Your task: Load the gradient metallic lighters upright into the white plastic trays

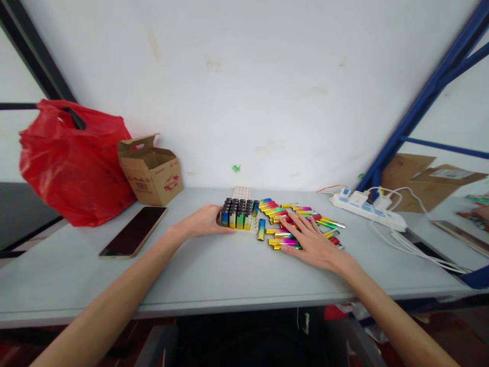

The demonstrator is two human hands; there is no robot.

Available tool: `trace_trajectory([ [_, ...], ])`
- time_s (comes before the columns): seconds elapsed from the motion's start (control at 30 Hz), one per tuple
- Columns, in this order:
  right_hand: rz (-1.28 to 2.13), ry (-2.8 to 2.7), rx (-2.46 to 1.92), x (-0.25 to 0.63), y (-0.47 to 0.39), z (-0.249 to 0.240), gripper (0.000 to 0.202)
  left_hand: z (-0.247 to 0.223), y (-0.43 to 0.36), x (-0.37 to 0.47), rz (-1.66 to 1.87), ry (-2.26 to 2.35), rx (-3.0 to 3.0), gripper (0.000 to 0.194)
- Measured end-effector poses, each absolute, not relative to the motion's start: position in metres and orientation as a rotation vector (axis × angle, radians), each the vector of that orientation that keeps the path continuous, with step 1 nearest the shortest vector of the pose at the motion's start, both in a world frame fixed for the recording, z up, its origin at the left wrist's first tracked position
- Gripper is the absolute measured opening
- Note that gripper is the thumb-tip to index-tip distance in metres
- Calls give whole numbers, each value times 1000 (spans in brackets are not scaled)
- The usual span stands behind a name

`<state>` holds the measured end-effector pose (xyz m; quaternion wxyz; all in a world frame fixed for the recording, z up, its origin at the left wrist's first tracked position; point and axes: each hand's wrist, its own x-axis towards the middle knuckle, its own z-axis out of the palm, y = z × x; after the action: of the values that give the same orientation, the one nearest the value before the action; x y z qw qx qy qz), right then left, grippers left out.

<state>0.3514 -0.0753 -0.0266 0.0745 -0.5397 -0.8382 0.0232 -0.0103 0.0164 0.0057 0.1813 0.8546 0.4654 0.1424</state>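
Several metallic, rainbow-coloured lighters [240, 214] with black tops stand upright in rows in a white tray [242, 192]. My left hand [208, 220] is at the left side of these rows, thumb and fingers apart around their near left corner. One blue and yellow lighter [261, 230] is by itself just right of the tray. Farther right is a loose pile of shiny lighters [272, 208] in many colours. My right hand [311, 243] rests over that pile, palm down with its fingers spread.
A red plastic bag [76, 168] and an open cardboard box [155, 173] are at the back left, with a phone [133, 232] before them. On the right are a white power strip [369, 210] with cables, brown packaging [412, 183] and a blue frame [420, 102].
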Motion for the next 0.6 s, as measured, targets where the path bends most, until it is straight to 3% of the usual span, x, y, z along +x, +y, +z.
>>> trace_trajectory([
  [0.17, 127, -2468, -1475, 354, -51, -4, 58, 4, 17, -11, 391, 1298, 2424, 61],
  [0.4, 68, -2412, -1364, 334, 58, 10, 29, 3, 16, -11, 401, 1330, 2420, 61],
  [0.6, 379, -2488, -1399, 327, 96, -5, 16, 2, 16, -11, 398, 1303, 2430, 60],
])
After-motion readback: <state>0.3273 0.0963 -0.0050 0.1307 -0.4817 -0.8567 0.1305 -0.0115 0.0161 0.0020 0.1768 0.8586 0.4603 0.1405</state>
